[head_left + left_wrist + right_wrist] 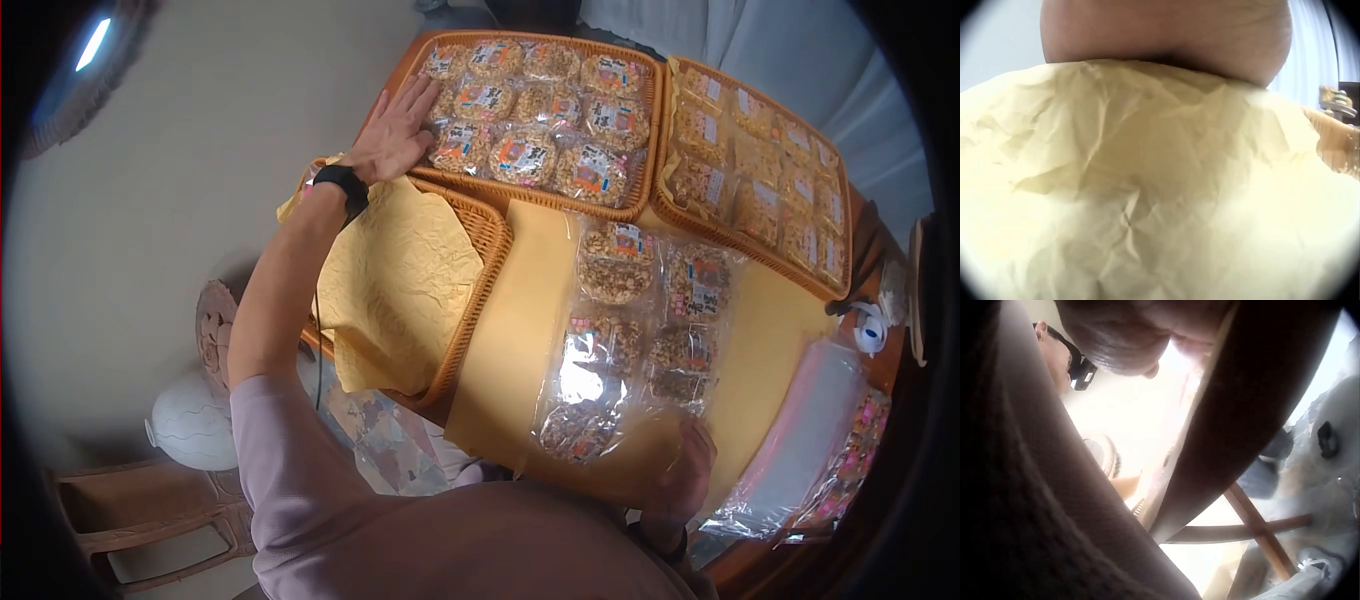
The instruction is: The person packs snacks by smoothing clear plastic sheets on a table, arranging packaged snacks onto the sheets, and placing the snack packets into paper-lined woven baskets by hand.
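Note:
With its fingers straight, the left hand (395,130) lies at the left rim of a wicker tray (655,110) filled with round wrapped nut cakes (522,157). In the left wrist view, part of that hand (1166,37) shows above crumpled yellow paper (1147,162). The right hand (685,475) rests, fingers loosely bent, on yellow paper (505,330) at the near edge, below several clear-wrapped nut cakes (615,265) laid in two columns. Its fingertips are partly blurred. The right wrist view has this hand (1141,331) above a dark board edge (1229,419).
A paper-lined basket (490,270) stands at the left. Another wicker tray (750,240) of wrapped squares is at the back right. Flat plastic bags (800,430) and pink-wrapped pieces (858,440) lie at the right, near a white round object (870,330).

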A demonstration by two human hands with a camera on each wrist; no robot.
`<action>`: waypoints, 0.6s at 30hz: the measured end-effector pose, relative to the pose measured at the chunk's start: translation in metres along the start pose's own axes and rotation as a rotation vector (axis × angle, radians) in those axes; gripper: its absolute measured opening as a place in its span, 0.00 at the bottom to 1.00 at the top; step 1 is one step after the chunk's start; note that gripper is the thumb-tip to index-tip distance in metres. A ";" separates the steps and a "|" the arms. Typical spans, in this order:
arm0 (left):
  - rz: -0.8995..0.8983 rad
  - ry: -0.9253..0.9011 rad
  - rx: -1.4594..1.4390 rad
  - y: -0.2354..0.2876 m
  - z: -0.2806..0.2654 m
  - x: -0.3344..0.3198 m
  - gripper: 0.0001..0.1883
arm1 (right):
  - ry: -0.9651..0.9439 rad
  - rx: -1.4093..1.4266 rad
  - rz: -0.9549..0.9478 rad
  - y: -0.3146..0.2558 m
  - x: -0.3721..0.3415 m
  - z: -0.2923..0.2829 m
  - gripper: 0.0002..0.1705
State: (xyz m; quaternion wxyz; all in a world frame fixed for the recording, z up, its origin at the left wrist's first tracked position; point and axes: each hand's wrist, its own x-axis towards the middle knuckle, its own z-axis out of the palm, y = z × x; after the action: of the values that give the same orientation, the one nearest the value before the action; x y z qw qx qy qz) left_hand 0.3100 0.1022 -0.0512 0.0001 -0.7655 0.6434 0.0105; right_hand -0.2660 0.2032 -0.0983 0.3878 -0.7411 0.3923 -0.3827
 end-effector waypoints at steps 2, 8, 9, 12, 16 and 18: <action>-0.087 -0.022 -0.151 0.001 -0.004 0.004 0.39 | -0.015 -0.030 0.001 0.001 -0.001 -0.002 0.32; 0.137 0.055 0.042 -0.035 -0.014 0.026 0.42 | -0.044 -0.090 0.011 -0.004 0.001 -0.003 0.31; 0.187 -0.003 -0.015 -0.040 -0.012 0.030 0.42 | -0.039 -0.087 0.009 -0.005 0.002 -0.002 0.31; 0.102 0.114 0.015 -0.047 0.020 0.032 0.37 | -0.056 -0.142 0.008 -0.009 0.005 -0.003 0.30; 0.086 0.186 -0.015 -0.038 0.018 0.029 0.33 | -0.052 -0.129 0.005 -0.011 0.007 -0.003 0.30; 0.034 0.238 -0.040 -0.029 0.007 0.036 0.32 | -0.050 -0.118 -0.003 -0.009 0.005 -0.003 0.30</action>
State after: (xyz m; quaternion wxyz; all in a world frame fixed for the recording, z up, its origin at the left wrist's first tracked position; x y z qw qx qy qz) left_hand 0.3446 0.0722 -0.0593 -0.0917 -0.7501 0.6514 -0.0678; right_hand -0.2641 0.2019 -0.0880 0.3524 -0.7727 0.4032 -0.3410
